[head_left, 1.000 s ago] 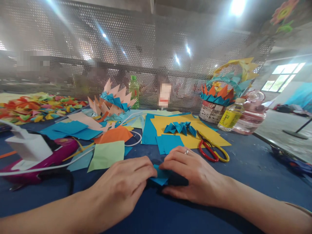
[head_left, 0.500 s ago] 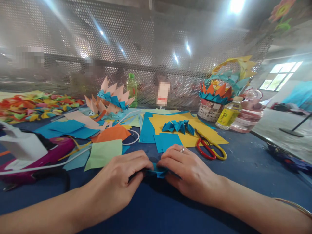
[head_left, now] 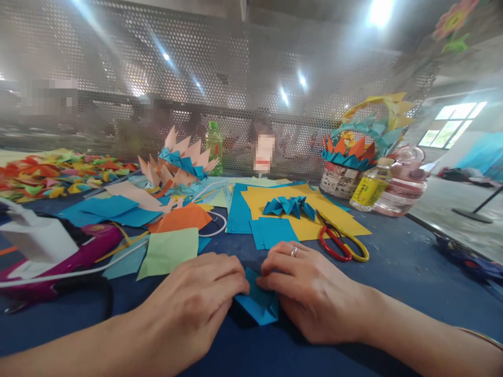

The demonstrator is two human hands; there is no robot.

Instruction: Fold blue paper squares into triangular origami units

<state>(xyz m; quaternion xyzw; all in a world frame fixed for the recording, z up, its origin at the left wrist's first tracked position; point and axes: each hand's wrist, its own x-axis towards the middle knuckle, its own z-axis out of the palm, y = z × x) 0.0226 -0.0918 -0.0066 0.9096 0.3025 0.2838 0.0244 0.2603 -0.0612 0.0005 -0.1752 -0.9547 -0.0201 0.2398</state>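
Between my hands is a small piece of blue paper [head_left: 257, 306], partly folded, with creased flaps facing me. My left hand [head_left: 200, 298] pinches its left edge, the thumb hidden behind the fingers. On the other side my right hand [head_left: 310, 288], wearing a ring, has its fingers closed on the right edge. Just beyond lie small blue paper squares [head_left: 273, 233] and a folded blue paper strip with points [head_left: 291, 206] on yellow sheets [head_left: 338, 222]. Scissors [head_left: 340, 241] with red and yellow handles rest at their right.
A magenta power strip [head_left: 88, 246] with a white charger and cables lies at left, beside a green paper square [head_left: 168, 253]. Paper crowns [head_left: 184, 162], a heap of coloured scraps [head_left: 58, 173], a green bottle [head_left: 214, 149] and a yellow-labelled bottle [head_left: 369, 188] stand farther back.
The blue paper has tipped and come nearer to me, so more of its folded face shows. Both hands have shifted slightly toward me and still hold it.
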